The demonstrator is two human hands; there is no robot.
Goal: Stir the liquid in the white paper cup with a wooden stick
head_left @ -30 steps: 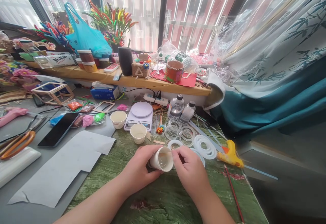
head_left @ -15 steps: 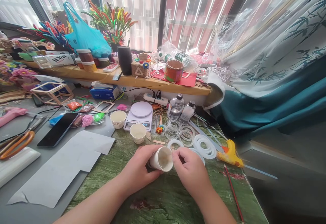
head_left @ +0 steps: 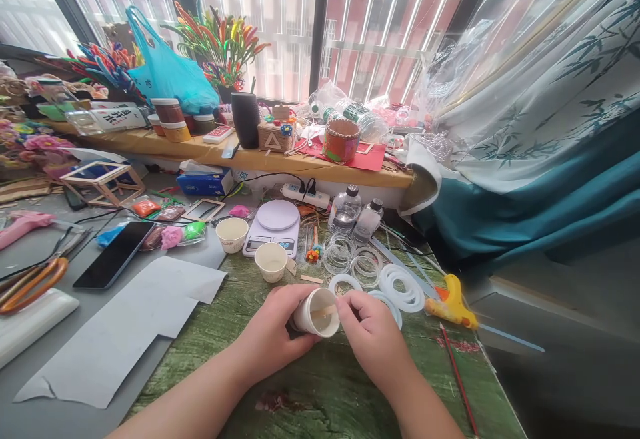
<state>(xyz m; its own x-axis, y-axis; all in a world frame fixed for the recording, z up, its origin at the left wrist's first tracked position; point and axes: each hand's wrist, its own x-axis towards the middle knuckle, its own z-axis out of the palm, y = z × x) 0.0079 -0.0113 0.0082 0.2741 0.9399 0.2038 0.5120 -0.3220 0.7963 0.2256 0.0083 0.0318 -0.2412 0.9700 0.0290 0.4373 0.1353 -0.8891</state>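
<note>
My left hand is wrapped round a small white paper cup, tilted so its mouth faces away from me. My right hand pinches a thin wooden stick whose tip lies inside the cup's mouth. Both hands rest low over the green table top. Just beyond them lie white rings and clear rings. Two other paper cups stand upright farther back.
A white kitchen scale, two clear bottles, a yellow glue gun and a red pencil surround the hands. White paper, a phone and scissors lie left. A cluttered wooden shelf runs behind.
A wooden stick now shows inside the cup's mouth, pinched by my right hand. The hands and cup have stayed almost in place.
</note>
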